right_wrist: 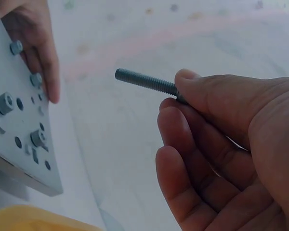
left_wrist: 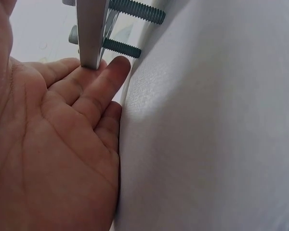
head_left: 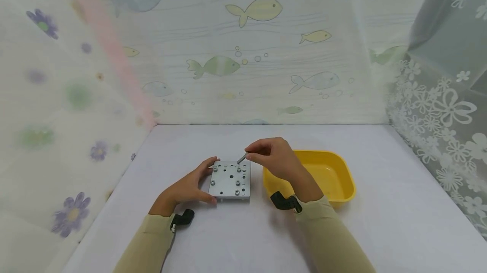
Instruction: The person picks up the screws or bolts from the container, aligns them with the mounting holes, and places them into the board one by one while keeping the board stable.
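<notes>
A square silver metal plate (head_left: 224, 189) with many holes lies level, raised a little on bolts whose heads show on its top. In the left wrist view, threaded bolt shanks (left_wrist: 137, 10) stick out beneath it. My left hand (head_left: 189, 187) holds the plate at its left side, thumb at the near corner and fingers at the far one. Above the plate's far right part, my right hand (head_left: 277, 159) pinches a grey threaded bolt (right_wrist: 144, 82) between thumb and index finger. Its bare end points down and left toward the plate; the fingers hide the other end.
A yellow plastic tray (head_left: 344, 180) stands right of the plate, partly under my right forearm. A white cloth covers the table (head_left: 236, 239). Patterned curtains (head_left: 258, 95) hang at the back and sides.
</notes>
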A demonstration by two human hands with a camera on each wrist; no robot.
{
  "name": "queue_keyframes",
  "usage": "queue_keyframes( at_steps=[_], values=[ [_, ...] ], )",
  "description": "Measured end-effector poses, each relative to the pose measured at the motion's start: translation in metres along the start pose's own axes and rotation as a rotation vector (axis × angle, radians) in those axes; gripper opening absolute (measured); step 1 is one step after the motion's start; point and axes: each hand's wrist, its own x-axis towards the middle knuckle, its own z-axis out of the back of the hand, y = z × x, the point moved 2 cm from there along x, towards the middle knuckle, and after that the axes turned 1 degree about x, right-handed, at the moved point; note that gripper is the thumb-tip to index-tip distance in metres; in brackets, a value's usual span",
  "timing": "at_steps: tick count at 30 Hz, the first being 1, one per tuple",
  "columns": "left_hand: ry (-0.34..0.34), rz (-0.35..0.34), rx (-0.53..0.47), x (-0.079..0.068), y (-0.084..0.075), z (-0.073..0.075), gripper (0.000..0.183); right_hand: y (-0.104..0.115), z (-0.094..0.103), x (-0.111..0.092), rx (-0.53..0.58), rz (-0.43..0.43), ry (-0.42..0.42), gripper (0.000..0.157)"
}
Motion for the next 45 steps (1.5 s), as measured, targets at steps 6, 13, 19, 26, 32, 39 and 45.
queue_keyframes(
  at_steps=[6,13,19,26,32,39,45],
  values=[
    [0.018,-0.008,-0.004,-0.002,-0.004,0.000,0.136,-0.003,-0.009,0.002,-0.026,-0.025,0.011,0.011],
    [0.025,0.005,0.000,-0.003,-0.005,0.000,0.135,-0.009,-0.019,0.004,-0.045,-0.046,0.012,0.011],
    [0.015,0.029,0.005,-0.002,-0.001,-0.001,0.135,-0.017,-0.030,0.008,-0.102,-0.079,0.034,0.013],
    [0.024,-0.004,-0.004,-0.002,0.001,-0.001,0.133,-0.017,-0.040,0.009,-0.147,-0.084,0.069,0.022],
    [0.022,0.008,0.008,-0.003,0.000,-0.001,0.132,-0.021,-0.046,0.011,-0.172,-0.093,0.087,0.023],
    [0.022,0.013,0.011,-0.002,-0.001,-0.001,0.132,-0.025,-0.049,0.012,-0.196,-0.066,0.093,0.020],
    [0.029,0.009,-0.001,-0.004,-0.004,-0.001,0.132,-0.027,-0.051,0.013,-0.203,-0.049,0.093,0.018]
  ],
)
